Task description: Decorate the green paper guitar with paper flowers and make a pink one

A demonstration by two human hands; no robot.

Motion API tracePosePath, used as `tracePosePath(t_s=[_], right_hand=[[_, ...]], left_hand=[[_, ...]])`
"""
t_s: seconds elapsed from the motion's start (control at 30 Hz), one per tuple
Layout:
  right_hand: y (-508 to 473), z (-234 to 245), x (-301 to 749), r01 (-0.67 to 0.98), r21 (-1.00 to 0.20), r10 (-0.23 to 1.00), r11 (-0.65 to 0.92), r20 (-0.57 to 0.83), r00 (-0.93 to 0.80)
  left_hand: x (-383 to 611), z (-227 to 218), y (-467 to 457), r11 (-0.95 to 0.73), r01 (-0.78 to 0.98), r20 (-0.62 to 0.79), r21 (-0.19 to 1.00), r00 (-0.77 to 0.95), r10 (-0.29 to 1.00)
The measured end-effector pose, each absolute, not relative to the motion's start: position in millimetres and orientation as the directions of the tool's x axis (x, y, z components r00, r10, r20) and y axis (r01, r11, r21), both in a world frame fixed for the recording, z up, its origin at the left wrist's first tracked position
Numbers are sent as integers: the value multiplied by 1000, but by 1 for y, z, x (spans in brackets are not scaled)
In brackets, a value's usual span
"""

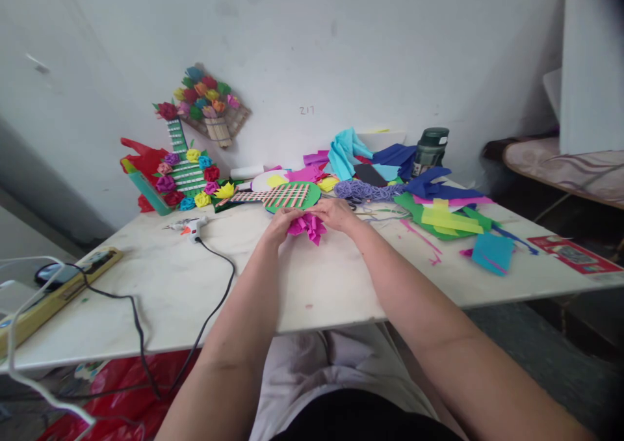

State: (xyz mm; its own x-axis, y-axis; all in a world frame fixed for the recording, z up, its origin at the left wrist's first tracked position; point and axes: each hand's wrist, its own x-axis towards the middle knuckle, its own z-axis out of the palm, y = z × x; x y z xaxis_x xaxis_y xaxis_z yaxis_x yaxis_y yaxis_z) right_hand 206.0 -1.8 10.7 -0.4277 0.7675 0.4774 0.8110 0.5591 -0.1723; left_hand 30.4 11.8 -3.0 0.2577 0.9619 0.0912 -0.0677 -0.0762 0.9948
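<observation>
Magenta crepe-paper flower [312, 229] sits just nearer us than the green craft guitar [305, 197], pinched at its top by the nearly closed fingertips of our left hand [283, 223] and right hand [335, 213]; a light, even pinch should spare its petals. Left of the guitar, our glue gun [194, 227] limits sideways room; right of it, purple yarn [363, 191] does. Beyond it rightward, crepe sheets [347, 153] crowd the tabletop [331, 281].

Lt is soft, sl. hazy, R corners dark.

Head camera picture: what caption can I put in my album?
Left hand and right hand hold pink paper beside a guitar-shaped craft.
</observation>
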Motion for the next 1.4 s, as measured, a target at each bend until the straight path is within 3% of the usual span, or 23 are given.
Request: tracePosePath(t_s=[0.13,0.23,0.6,0.83,1.17,1.4], right_hand=[[-1,9,206,789,-301,800,535,480,-360],[0,9,207,784,-326,809,528,475,-347],[4,7,208,807,-115,726,579,525,-445],[5,7,208,770,-96,666,631,577,-474],[13,3,208,689,-222,643,690,625,-442],[15,1,206,620,-379,691,687,604,-398]], left_hand=[[30,-1,11,-98,-58,111,994,306,945],[29,-1,11,-113,-36,118,993,318,941],[26,-7,18,-93,3,85,996,385,919],[27,-4,15,-45,-70,67,997,368,927],[30,-5,16,-34,-111,69,993,328,942],[30,-7,16,-43,-83,69,996,343,937]])
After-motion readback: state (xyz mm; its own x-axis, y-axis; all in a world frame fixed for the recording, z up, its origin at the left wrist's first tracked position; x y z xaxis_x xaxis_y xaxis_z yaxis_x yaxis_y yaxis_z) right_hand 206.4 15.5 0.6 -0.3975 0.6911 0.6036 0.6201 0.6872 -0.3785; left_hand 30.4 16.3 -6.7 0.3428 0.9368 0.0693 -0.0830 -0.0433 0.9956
